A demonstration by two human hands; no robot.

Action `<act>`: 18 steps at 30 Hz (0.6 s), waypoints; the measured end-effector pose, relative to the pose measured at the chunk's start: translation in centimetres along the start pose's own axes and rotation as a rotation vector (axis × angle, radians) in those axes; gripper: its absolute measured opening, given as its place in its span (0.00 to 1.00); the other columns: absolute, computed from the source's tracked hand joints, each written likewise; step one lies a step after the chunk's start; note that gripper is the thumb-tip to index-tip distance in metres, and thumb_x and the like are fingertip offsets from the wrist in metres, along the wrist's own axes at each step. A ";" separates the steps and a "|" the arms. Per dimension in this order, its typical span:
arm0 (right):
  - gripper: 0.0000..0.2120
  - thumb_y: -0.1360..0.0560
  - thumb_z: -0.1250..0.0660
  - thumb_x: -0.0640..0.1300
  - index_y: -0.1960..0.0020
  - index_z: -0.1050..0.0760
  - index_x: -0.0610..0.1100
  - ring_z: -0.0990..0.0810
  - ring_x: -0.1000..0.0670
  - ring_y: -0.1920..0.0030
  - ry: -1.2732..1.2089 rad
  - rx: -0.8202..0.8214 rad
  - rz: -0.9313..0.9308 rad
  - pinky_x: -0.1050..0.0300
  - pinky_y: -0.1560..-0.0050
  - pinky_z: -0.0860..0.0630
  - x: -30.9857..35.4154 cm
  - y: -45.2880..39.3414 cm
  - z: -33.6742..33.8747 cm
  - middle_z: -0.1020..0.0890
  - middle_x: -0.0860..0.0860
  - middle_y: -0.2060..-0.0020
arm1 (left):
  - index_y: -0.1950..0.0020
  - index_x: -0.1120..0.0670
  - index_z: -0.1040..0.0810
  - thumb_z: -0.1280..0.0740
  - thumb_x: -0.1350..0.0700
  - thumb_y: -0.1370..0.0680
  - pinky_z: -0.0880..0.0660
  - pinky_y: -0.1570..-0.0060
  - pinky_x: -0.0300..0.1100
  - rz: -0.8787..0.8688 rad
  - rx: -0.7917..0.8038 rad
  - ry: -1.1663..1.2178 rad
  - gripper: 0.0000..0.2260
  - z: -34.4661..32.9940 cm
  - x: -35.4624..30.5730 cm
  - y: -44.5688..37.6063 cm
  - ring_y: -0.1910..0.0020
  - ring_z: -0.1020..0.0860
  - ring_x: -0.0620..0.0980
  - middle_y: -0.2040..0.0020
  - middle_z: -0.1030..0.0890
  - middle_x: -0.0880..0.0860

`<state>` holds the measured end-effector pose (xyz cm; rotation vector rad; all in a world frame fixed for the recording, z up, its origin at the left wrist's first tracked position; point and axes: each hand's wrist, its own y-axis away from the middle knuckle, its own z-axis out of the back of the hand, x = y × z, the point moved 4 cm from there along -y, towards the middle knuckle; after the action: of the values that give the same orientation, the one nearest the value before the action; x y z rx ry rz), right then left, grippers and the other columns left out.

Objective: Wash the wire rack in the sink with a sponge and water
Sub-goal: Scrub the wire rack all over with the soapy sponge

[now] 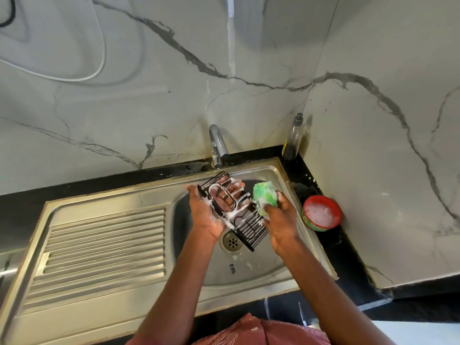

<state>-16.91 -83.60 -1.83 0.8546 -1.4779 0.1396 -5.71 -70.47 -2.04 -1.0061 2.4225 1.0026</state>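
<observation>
**Scrubbing under way, rinse not yet begun**

While the rack (pixel 232 210) hangs over the sink (pixel 249 270), suds cling to its wires, so the soaping step looks to be the one in hand. The left hand (pixel 207 212) holds it from the left side: the palm sits under the wires, the fingers (pixel 230 189) show through the grid, and the thumb side wraps the near edge. The right hand (pixel 280 225) grips the sponge (pixel 265 197), fingers curled round its lower end, and presses it against the rack's right edge about midway along.

No water seems to run from the tap (pixel 217 148); the stream, if any, cannot be made out. The lower, ribbed end of the rack carries less foam than the upper half, so the next move probably calls for drawing the sponge down along those bars, then turning the rack to reach its other face, and after that opening the tap to rinse. A firm left-hand hold will matter, since soapy wire is likely slippery.

The rack's long axis runs diagonally, from upper left near the tap to lower right above the drain (pixel 232 242). Its open face tilts toward the person, with the far end raised.

A bowl (pixel 321 212) of foamy water stands on the counter just right of the sink, and a bottle (pixel 293 140) stands in the corner.
</observation>
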 end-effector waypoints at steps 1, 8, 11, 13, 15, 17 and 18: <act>0.20 0.27 0.32 0.30 0.41 0.19 0.50 0.16 0.45 0.50 0.094 0.014 0.033 0.49 0.55 0.19 0.2 -0.2 0.4 0.13 0.48 0.52 | 0.34 0.62 0.20 0.57 0.25 0.21 0.29 0.33 0.66 0.036 0.026 0.039 0.46 0.3 0.1 -0.3 0.37 0.20 0.67 0.36 0.20 0.68; 0.18 0.26 0.31 0.36 0.37 0.19 0.47 0.15 0.53 0.55 0.746 0.013 0.562 0.58 0.57 0.19 6.6 2.2 -1.2 0.14 0.51 0.49 | 0.31 0.58 0.20 0.53 0.30 0.18 0.26 0.35 0.67 0.111 0.024 -0.074 0.39 0.1 1.3 0.7 0.38 0.19 0.67 0.37 0.18 0.66; 0.13 0.26 0.30 0.38 0.42 0.17 0.45 0.17 0.51 0.57 0.908 0.030 0.748 0.55 0.58 0.20 7.9 3.0 -4.3 0.16 0.50 0.50 | 0.45 0.57 0.15 0.49 0.31 0.17 0.18 0.55 0.44 0.077 0.045 -0.210 0.34 -0.9 2.4 1.5 0.57 0.14 0.54 0.52 0.14 0.59; 0.12 0.27 0.30 0.38 0.45 0.17 0.43 0.18 0.47 0.54 0.971 -0.001 0.778 0.54 0.55 0.22 8.6 2.7 -5.5 0.18 0.49 0.49 | 0.48 0.55 0.16 0.48 0.32 0.17 0.22 0.62 0.38 0.114 0.115 -0.254 0.32 -1.6 3.5 2.0 0.63 0.18 0.49 0.57 0.16 0.55; 0.09 0.27 0.30 0.37 0.48 0.16 0.42 0.18 0.45 0.52 1.017 0.024 0.751 0.56 0.54 0.26 8.8 2.6 -6.3 0.18 0.47 0.51 | 0.48 0.54 0.15 0.50 0.35 0.15 0.21 0.60 0.41 0.129 0.147 -0.281 0.31 -2.2 4.4 2.3 0.60 0.16 0.49 0.55 0.14 0.55; 0.08 0.28 0.31 0.35 0.51 0.17 0.41 0.19 0.45 0.53 1.061 0.066 0.757 0.58 0.57 0.30 8.6 3.2 -6.9 0.18 0.46 0.52 | 0.46 0.52 0.13 0.47 0.36 0.15 0.21 0.50 0.47 0.131 0.134 -0.262 0.28 -2.7 4.3 2.7 0.51 0.15 0.52 0.49 0.13 0.55; 0.08 0.27 0.32 0.34 0.51 0.17 0.42 0.19 0.47 0.55 1.057 0.091 0.777 0.60 0.58 0.31 8.5 3.7 -6.9 0.18 0.47 0.52 | 0.45 0.51 0.13 0.44 0.36 0.16 0.22 0.48 0.48 0.114 0.106 -0.254 0.26 -2.5 4.2 2.4 0.49 0.15 0.52 0.48 0.13 0.55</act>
<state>-12.26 -80.50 8.26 0.1300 -0.7027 1.0680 -10.48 -73.11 -1.36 -0.6675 2.3148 0.9632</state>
